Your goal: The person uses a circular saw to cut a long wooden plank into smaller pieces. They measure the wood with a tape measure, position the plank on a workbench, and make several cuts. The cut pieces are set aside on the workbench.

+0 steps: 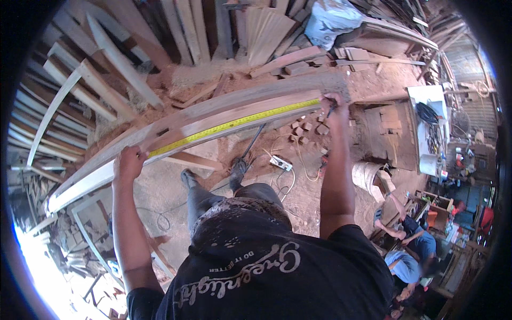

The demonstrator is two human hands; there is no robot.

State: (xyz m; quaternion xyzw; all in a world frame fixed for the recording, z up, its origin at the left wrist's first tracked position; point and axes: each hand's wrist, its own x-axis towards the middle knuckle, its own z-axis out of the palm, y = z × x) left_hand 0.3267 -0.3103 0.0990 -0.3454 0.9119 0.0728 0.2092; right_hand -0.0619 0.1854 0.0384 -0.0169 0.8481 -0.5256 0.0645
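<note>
A yellow tape measure (234, 125) is stretched along the top of a long pale wooden board (198, 127). At the left end of the tape, my left hand (129, 161) is closed, pressing it against the board. My right hand (335, 104) grips the tape's other end near the board's right end, and a small dark, thin piece shows by its fingers. Which hand has the tape's case cannot be made out. Behind the board runs a thicker, greyish wooden beam (314, 84), parallel to it.
Planks (125, 66) lean in rows at the far left. A white sack (333, 24) rests at the back. On the floor lie small wood blocks (304, 129), a power strip (281, 163) with cords, and a pale bucket (368, 176). Other people (413, 250) sit at the lower right.
</note>
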